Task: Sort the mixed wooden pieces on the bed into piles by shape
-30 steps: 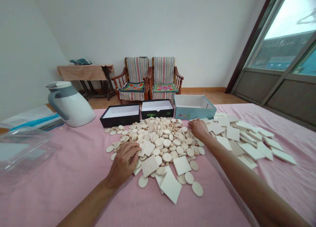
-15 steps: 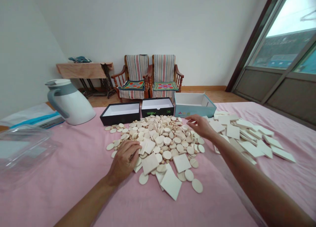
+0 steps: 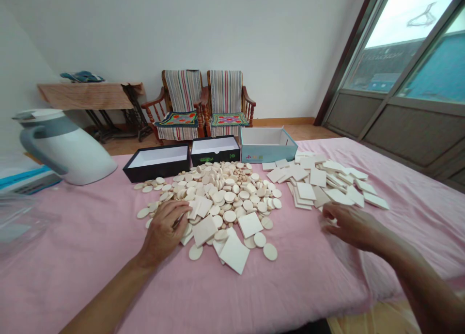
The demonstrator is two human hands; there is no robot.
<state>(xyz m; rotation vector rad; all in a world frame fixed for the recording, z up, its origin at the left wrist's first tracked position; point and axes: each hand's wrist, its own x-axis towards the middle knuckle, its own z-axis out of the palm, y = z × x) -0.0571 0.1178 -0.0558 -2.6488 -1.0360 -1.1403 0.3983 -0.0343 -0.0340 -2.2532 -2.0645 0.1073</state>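
Note:
My left hand (image 3: 165, 232) rests at the left front of a heap of small pale wooden pieces. Its fingers are closed at the edge of a square wooden tile (image 3: 194, 209), seemingly gripping it. The heap holds many round wooden discs (image 3: 229, 197), small wooden beads, and a few larger squares such as one tile (image 3: 235, 254) at the front. Slightly blurred, my right hand (image 3: 348, 225) hovers over the cloth at the front edge of a pile of square wooden tiles (image 3: 318, 177). Its fingers are bent, with a gap by the thumb, and nothing shows in them.
Behind the heap stand two black boxes (image 3: 156, 171) (image 3: 215, 157) and a light blue box (image 3: 269, 153). A white-grey jug (image 3: 72, 147) and a clear plastic container (image 3: 25, 222) stand left on the pink cloth (image 3: 290, 280). Two chairs (image 3: 225, 101) are beyond.
My right hand has moved from the back right of the heap to the front of the square pile. My left hand stays at the same tile. The view has turned right.

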